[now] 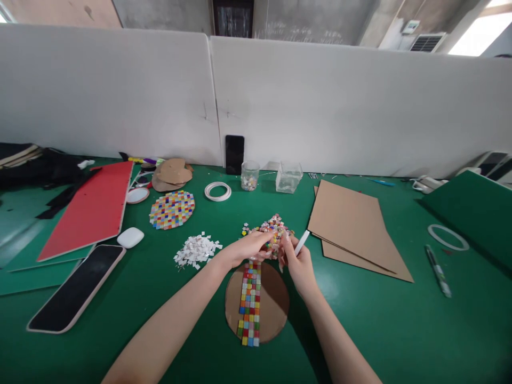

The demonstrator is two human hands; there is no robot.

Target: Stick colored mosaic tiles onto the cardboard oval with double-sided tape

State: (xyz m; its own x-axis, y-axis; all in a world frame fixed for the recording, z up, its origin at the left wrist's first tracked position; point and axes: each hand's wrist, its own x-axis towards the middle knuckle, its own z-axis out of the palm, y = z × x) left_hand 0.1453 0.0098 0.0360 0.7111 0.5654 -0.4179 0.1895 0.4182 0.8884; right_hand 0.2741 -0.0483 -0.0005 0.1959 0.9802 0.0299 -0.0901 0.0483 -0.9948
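Observation:
A round cardboard disc (276, 304) lies in front of me, with rows of coloured mosaic tiles (250, 304) running down its left half. Just beyond it is a heap of loose multicoloured tiles (276, 221). My left hand (253, 246) reaches over the near side of this heap, fingers drawn together; whatever is between them is too small to make out. Close beside it, my right hand (298, 261) is closed around a slim white stick-like tool (302, 242), its fingertips at the heap's right side. Both hands hover past the disc's far edge.
White paper-like chips (197, 250) are piled to the left, below a finished-looking mosaic disc (172, 209). Clear containers (250, 177) and a phone (234, 154) stand by the partition. Cardboard sheets (352, 224) lie right; a red board (90, 208) and a black-faced tablet-like slab (76, 288) lie left.

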